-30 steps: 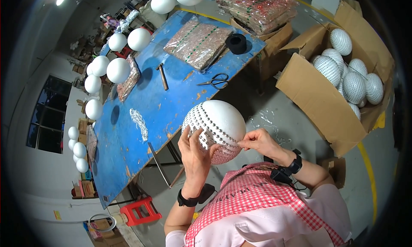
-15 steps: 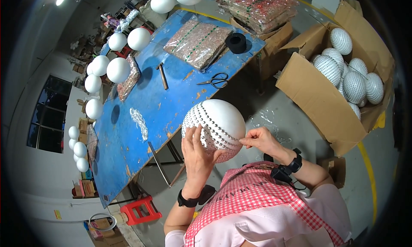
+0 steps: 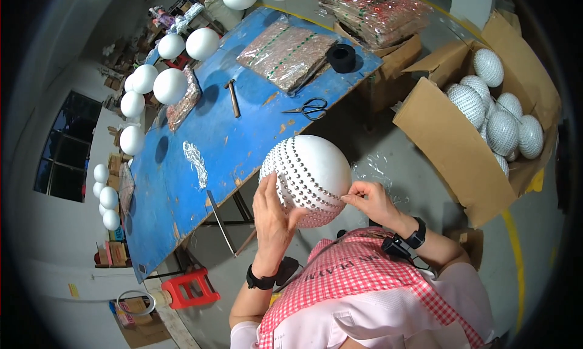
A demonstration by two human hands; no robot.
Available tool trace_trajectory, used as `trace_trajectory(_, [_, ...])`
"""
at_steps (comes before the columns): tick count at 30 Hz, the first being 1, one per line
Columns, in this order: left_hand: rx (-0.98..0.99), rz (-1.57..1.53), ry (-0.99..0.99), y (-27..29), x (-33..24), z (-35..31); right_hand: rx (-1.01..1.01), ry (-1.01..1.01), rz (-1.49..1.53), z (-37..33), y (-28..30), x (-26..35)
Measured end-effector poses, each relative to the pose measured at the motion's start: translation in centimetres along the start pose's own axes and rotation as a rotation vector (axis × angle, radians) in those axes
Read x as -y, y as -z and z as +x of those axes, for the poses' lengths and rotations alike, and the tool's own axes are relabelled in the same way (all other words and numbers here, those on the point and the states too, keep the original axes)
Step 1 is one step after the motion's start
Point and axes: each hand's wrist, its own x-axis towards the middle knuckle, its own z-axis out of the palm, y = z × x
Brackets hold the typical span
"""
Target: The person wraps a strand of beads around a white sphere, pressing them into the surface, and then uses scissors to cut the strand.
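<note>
A large white ball [image 3: 323, 158] is in front of my chest, wrapped in rows of small silver beads [image 3: 296, 174] over its left and lower parts. Its upper right surface is bare and smooth. My left hand [image 3: 271, 218] grips the ball's left side, fingers spread on the beaded rows and thumb below. At the right edge of the ball, my right hand [image 3: 371, 200] pinches thumb and forefinger together on the end of a bead string that runs onto the ball. That pinched end is mostly hidden by the fingertips.
On the blue table [image 3: 182, 197] lie scissors [image 3: 308, 109], a hammer [image 3: 232, 99], a black tape roll [image 3: 341, 58], silver strands [image 3: 195, 164] and a plastic-wrapped pack [image 3: 285, 54]. Plain white balls [image 3: 170, 86] hang at left. A cardboard box [image 3: 452, 149] at right holds beaded balls. A red stool [image 3: 189, 288] stands lower left.
The view has shifted a little. The ball is turned slightly, and my left hand sits a bit lower on its side. My right hand keeps its pinch at the ball's right edge.
</note>
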Motion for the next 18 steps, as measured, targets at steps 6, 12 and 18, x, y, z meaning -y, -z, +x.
trace_trajectory(6, [0.045, 0.032, -0.015, 0.4, -0.1, 0.0, -0.048, 0.096, 0.004, -0.3, -0.7, -0.1])
trace_trajectory(12, [-0.08, -0.18, 0.081, 1.1, 0.8, 0.0, 0.071, -0.047, 0.242, 0.1, -1.0, 1.2])
trace_trajectory(18, [-0.082, -0.045, -0.015, 1.5, 1.5, -0.6, 0.067, -0.074, 0.125, 0.5, -1.6, 3.1])
